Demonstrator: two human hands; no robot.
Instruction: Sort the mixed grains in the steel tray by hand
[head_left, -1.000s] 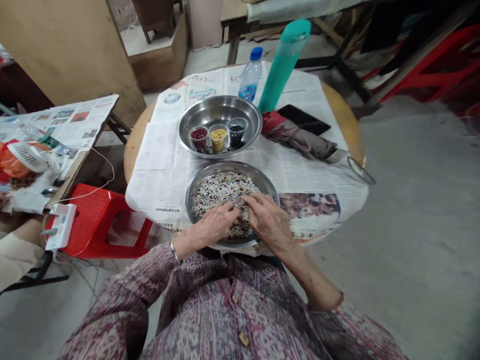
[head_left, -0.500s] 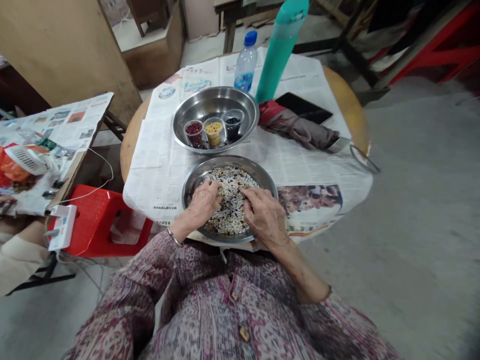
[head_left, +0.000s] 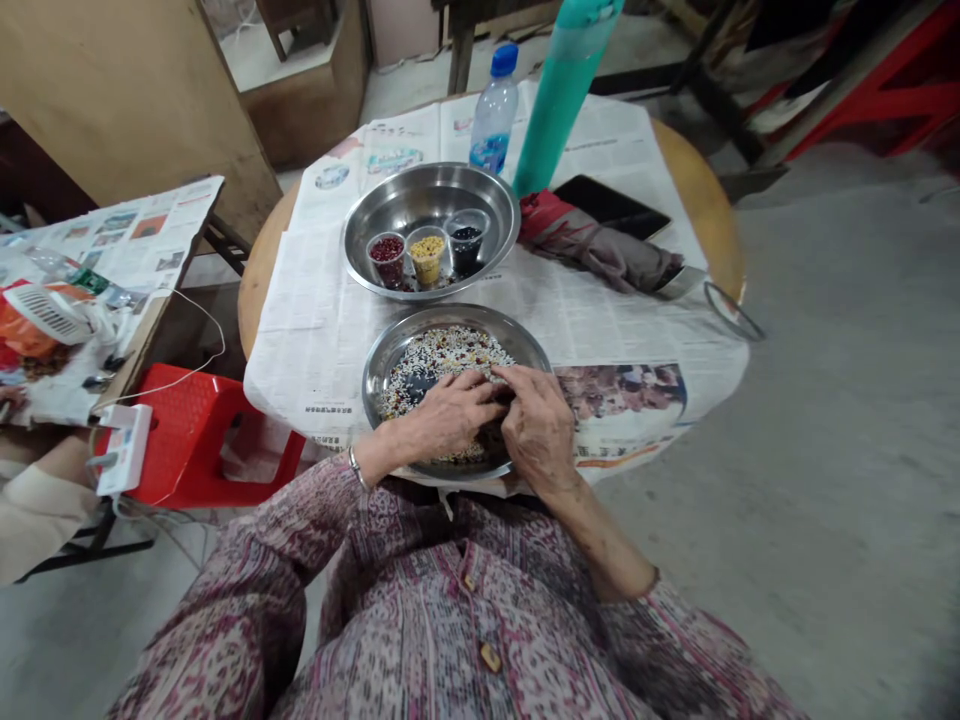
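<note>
A steel basin on the near side of the table holds mixed white grains with dark red, yellow and black beans among them. Over its right half, my left hand lies with fingers stretched to the right across the grains. Facing it at the right rim is my right hand, its fingers bent inward but apart from the thumb. The fingertips of both hands nearly meet. Whether any small bean is between them cannot be made out. On the left, a patch of dark basin floor shows through the grains.
Behind stands a larger steel basin with cups of red beans, yellow kernels and black beans. A water bottle, teal bottle, folded umbrella and black phone are farther back. A red stool stands left.
My left hand has moved right across the basin, its fingers now stretched towards my right hand. Grains have shifted, baring basin floor on the left. My right hand has stayed near the right rim.
</note>
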